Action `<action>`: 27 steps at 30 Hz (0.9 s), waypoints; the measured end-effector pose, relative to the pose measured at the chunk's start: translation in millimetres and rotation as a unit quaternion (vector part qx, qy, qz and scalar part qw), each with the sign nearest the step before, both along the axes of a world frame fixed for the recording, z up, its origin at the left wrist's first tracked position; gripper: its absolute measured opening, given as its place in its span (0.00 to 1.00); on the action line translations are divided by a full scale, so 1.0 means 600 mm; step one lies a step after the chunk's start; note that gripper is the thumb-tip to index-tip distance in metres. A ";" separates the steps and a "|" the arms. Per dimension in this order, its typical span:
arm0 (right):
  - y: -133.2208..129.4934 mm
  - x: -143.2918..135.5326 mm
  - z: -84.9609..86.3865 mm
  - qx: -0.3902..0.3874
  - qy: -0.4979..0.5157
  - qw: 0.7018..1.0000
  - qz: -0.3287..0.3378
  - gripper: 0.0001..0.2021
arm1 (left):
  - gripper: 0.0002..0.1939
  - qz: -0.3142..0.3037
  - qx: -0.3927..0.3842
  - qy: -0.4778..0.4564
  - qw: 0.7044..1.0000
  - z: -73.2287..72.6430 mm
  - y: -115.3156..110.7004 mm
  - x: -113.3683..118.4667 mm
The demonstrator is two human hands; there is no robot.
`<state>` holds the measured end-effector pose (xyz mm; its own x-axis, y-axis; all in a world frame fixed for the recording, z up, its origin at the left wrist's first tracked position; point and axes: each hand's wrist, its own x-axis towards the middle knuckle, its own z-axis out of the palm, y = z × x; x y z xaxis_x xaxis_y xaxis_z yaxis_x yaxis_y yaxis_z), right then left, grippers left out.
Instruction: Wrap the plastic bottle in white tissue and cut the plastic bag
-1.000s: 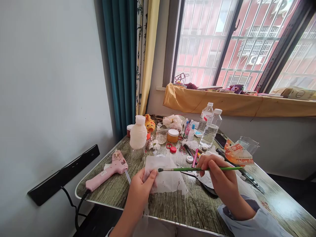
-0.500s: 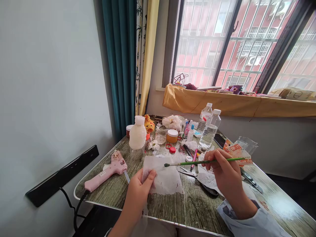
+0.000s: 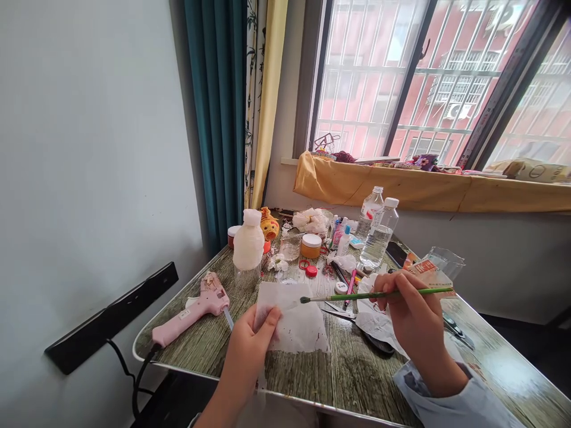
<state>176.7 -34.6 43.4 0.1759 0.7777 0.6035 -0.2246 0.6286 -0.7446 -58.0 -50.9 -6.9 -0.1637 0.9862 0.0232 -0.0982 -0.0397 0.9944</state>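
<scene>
Green-handled and thin, the paintbrush (image 3: 375,294) lies nearly level above the wood-grain counter (image 3: 357,371), gripped by the right hand (image 3: 413,321) whose fingers are closed around the middle of its shaft. Its dark bristle tip points left and sits over the far right edge of the thin white sheet of tissue paper (image 3: 292,321). That sheet lies flat on the counter near its front edge, and the left hand (image 3: 250,351) pinches its near left corner between thumb and fingers.

Left of the sheet a pink hot glue gun (image 3: 191,309) rests on its side, nozzle toward the paper. Behind the sheet stands a white-coated bottle (image 3: 248,244), and farther back an orange jar with a white lid (image 3: 311,245) and two clear plastic water bottles (image 3: 379,235). A small red bottle cap (image 3: 313,270) lies between the jar and the sheet. Crumpled white paper (image 3: 375,321) lies under the right hand, with dark scissors (image 3: 455,328) just right of it.
</scene>
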 end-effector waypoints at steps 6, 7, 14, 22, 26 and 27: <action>0.015 -0.002 -0.002 -0.098 0.054 0.992 -0.053 0.19 | 0.24 -0.013 -0.010 -0.026 1.000 0.003 -0.005 0.000; 0.018 -0.003 -0.002 -0.107 0.074 0.990 -0.057 0.19 | 0.24 -0.012 -0.010 -0.027 1.000 0.002 -0.005 0.000; 0.019 -0.003 0.000 -0.138 0.128 0.980 -0.058 0.21 | 0.23 -0.011 -0.012 -0.036 0.999 0.002 -0.003 0.001; 0.023 -0.001 -0.011 -0.138 0.122 0.978 -0.101 0.24 | 0.23 -0.020 -0.008 -0.045 0.999 0.006 -0.007 0.000; 0.027 0.002 -0.010 -0.143 0.166 0.972 -0.086 0.24 | 0.22 -0.019 -0.004 -0.037 0.999 -0.001 -0.004 -0.001; 0.027 0.001 -0.010 -0.146 0.160 0.973 -0.082 0.24 | 0.22 -0.017 -0.003 -0.037 0.999 -0.002 -0.003 -0.001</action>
<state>177.5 -18.5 37.7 0.4553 0.8532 0.2545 -0.3888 0.4477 -0.8052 -58.3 -52.9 -8.3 -0.1315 0.9913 0.0071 -0.1730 -0.0300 0.9845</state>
